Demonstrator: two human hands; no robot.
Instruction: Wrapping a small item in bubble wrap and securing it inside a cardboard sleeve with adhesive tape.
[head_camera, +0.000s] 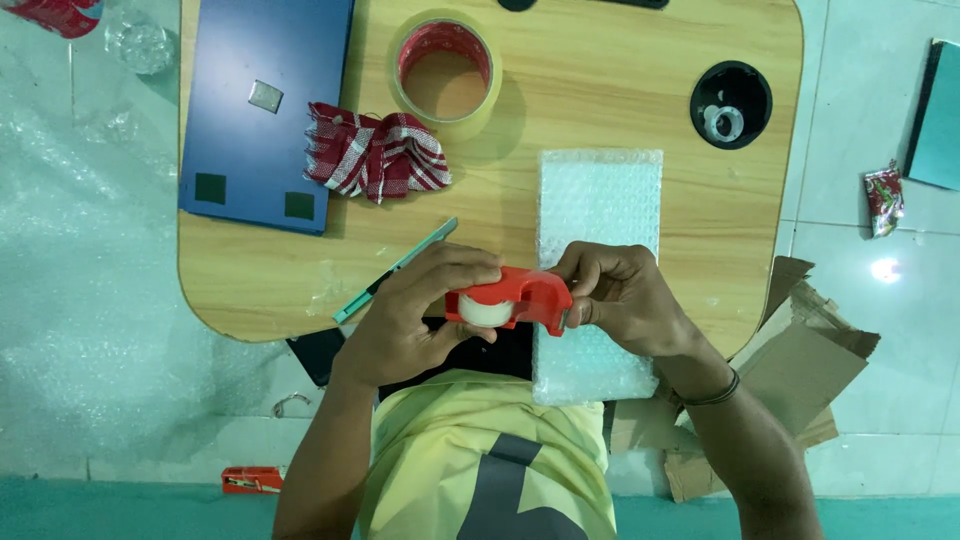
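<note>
Table (640, 60): low wooden top with rounded corners, set across my lap so everything lies within arm's reach.

Blue board (265, 100): flat at the far left corner, pushed aside and well apart from my hands.

Bubble wrap packet (598, 250): white, long, lying lengthwise toward me at the table's right half; its near end overhangs the edge and rests against my lap, just under my right hand.

Cardboard scraps (800, 360): brown, on the floor to my right, off the work surface.

Checked cloth (375, 155): red and white, crumpled beside the blue board.

Roll of wide tape (445, 70): clear, lying flat behind the cloth, hole upward.

Cup hole (731, 103): black recess at the far right, with a small clear tape ring dropped in it so it cannot roll.

Tape dispenser (512, 298): red, with a small white roll, held above the near table edge, touching the packet's left side.

Left hand (415, 315): I wrap it around the roll end of the dispenser, thumb under, fingers over, to steady it.

Right hand (625, 295): I pinch the cutter end, fingertips closed tight; whether a tape end is between them I cannot tell.

Green cutter knife (395, 270): thin, lying slantwise just left of my left hand, parked close.
</note>
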